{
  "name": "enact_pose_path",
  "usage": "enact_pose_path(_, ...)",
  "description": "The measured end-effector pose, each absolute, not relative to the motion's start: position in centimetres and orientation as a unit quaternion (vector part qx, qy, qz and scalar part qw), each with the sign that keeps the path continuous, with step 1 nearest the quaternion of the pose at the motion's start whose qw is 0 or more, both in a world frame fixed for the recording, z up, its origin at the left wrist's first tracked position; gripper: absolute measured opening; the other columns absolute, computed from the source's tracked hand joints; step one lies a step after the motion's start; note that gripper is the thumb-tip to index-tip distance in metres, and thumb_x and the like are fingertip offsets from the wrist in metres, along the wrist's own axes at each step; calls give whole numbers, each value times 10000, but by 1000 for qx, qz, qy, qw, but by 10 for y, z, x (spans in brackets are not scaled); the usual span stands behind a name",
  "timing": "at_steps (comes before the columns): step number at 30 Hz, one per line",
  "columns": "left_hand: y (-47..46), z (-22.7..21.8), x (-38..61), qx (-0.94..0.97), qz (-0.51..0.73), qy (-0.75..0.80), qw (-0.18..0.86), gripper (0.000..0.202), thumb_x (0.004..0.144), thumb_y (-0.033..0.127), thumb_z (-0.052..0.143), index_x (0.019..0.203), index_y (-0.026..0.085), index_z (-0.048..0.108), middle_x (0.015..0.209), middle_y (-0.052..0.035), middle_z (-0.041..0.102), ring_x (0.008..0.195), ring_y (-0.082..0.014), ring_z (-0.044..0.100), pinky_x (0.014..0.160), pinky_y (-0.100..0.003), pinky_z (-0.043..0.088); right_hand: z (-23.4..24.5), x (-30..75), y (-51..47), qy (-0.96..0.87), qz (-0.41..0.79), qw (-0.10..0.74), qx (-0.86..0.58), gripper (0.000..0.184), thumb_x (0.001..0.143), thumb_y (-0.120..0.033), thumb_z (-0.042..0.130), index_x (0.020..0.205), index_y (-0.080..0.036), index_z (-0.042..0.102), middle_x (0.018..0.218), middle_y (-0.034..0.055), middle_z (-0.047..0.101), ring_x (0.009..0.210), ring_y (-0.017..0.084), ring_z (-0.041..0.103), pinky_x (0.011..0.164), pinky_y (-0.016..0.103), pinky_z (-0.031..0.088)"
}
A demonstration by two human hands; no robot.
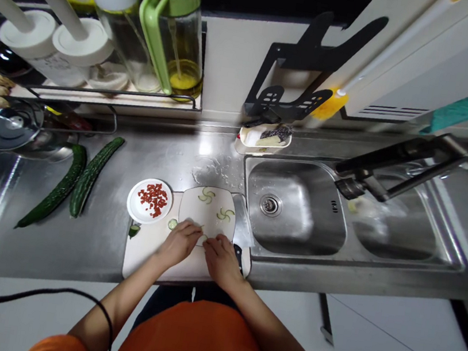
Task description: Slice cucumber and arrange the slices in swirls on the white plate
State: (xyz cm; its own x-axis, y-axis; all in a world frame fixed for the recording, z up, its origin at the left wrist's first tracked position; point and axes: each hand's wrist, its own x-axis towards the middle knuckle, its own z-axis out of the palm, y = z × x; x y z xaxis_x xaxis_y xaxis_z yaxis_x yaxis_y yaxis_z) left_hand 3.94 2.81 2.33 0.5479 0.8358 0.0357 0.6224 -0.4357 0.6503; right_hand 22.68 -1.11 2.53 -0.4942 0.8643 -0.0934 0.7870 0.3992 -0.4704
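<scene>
Both my hands meet at the near edge of a square white plate (207,209). The fingers of my left hand (181,243) are pinched together at a small pale cucumber slice (202,240). From the other side my right hand (222,260) pinches at the same slice; its fingertips partly hide it. Two green pinwheels of thin cucumber pieces lie on the plate, one pinwheel (207,195) at the back and another pinwheel (225,215) at the right. A cucumber round (172,224) and a dark green cucumber end (134,231) rest on the white cutting board (144,259), left of my hands.
A round white plate (136,208) holds chopped red bits. The knife (243,223) lies right of the square plate, blade toward the sink (299,208). Two whole cucumbers (57,191) are on the steel counter. A black faucet (392,163) overhangs the sinks; bottles (182,75) stand on the rack.
</scene>
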Motion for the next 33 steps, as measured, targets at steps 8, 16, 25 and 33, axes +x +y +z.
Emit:
enact_pose_path(8,27,23,38,832,171,437,295,294,903,171,440,1098,197,659,1037,-96,658,991,-211,525,873,-392,472,27,227,-10,-832,235,84,-495,241,910,-158,445,1065,-203,623,1029,74,628,1090,265,422,872,391,366)
enact_pose_path(16,28,26,39,828,178,441,298,293,900,163,439,1088,196,661,1018,-96,661,982,-207,530,860,-376,480,30,226,-9,-828,238,94,-499,226,899,-162,467,1047,-198,633,1015,76,635,1094,259,421,882,395,368)
enact_pose_path(25,5,23,4,701,277,612,241,251,883,217,481,1074,185,642,1052,-90,657,1005,-203,577,909,-371,469,31,231,-6,-802,246,183,-513,196,874,-154,498,984,-189,656,968,70,644,1029,254,440,861,392,401)
enact_pose_path(33,-16,9,-15,571,242,751,226,339,822,359,556,1070,142,634,747,-43,625,668,-162,565,692,-296,467,30,229,-4,-800,249,195,-509,186,863,-141,510,973,-190,651,943,69,636,1030,265,436,873,402,402)
